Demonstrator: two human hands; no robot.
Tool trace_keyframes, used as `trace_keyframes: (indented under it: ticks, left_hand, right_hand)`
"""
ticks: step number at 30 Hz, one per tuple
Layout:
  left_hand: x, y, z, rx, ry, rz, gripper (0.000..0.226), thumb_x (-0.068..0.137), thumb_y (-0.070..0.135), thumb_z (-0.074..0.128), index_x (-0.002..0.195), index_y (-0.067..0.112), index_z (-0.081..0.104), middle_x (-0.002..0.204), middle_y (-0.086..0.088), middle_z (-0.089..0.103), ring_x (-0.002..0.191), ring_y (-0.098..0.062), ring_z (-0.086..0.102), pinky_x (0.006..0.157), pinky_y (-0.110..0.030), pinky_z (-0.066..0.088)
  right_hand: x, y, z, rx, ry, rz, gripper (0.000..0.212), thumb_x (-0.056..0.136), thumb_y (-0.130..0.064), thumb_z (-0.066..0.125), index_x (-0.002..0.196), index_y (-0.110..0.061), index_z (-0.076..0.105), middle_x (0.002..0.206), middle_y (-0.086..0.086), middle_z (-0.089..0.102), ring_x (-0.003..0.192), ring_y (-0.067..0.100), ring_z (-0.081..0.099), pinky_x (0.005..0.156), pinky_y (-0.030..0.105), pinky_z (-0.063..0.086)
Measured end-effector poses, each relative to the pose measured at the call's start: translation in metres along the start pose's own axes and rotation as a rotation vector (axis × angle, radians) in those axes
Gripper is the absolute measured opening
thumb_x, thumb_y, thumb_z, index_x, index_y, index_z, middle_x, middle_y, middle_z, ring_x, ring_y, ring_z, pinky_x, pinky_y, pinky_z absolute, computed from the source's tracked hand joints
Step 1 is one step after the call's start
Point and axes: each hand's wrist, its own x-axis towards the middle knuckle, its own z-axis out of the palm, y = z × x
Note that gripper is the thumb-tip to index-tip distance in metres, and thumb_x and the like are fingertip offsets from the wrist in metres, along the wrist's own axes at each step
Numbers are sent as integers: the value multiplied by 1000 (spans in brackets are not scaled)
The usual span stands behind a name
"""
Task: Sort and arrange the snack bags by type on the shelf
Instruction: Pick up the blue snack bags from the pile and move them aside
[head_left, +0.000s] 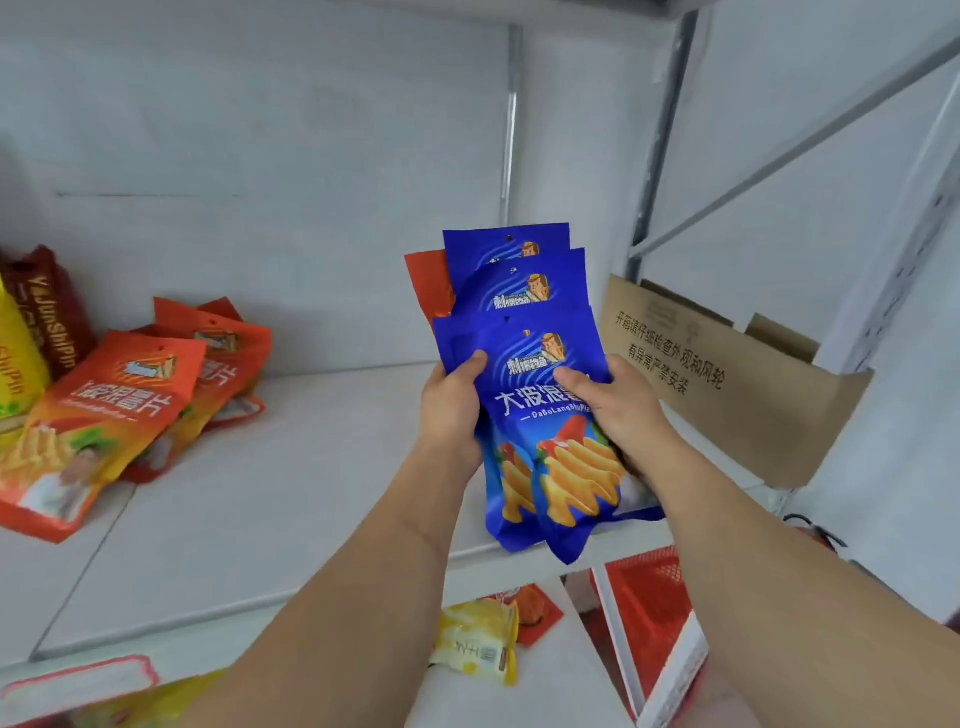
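Left hand: the left hand grips the left edge of a fanned stack of blue chip bags, thumb curled over the front bag.
Right hand: the right hand holds the right edge of the same stack, thumb across the front, fingers behind.
Blue bags: at least three, overlapping and upright, held above the front edge of the white shelf; an orange bag peeks out behind them at the left.
Orange pile: a heap of orange chip bags lies at the left of the shelf, well apart from the hands.
Far left: a yellow bag and a dark red bag stand beside the orange pile.
Right: a cardboard box sits at the shelf's right end, just beside the blue bags.
Below: a pale yellow packet lies on a lower level, with a red basket to its right.
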Motion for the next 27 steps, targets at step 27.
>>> trace_keyframes:
  ticks: [27]
  left_hand:
    - [193,-102,100,281,65,28,21,95,33,65,112,22,60,96,1,75,82,-18,75,66,-33,61]
  right_hand:
    - [209,88,-78,-336,0,83,48,88,-49,69,118,-13,59,105,-5,70,77,2,64,51,11,42]
